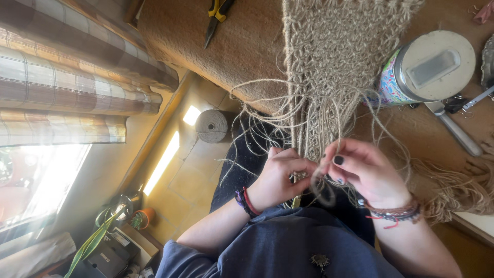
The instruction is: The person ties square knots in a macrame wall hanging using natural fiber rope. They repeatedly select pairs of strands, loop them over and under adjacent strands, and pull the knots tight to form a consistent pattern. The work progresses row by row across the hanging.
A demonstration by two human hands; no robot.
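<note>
Jute strands (pixel 314 128) between left hand (pixel 275 177), right hand (pixel 368 172)

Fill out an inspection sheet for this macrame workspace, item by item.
Surface: brown table top, woven jute piece draped over its edge.
Job's things: loose jute strands hanging from the piece; twine spool on the tiled floor.
Clutter: yellow-handled pliers, patterned tumbler with white lid, a metal tool, fringe bundle.
Grippers: left hand and right hand both pinch strands, forming a loop.
Cables: nothing seen.
Surroundings: plaid curtain, sunlit window, potted plants.
</note>
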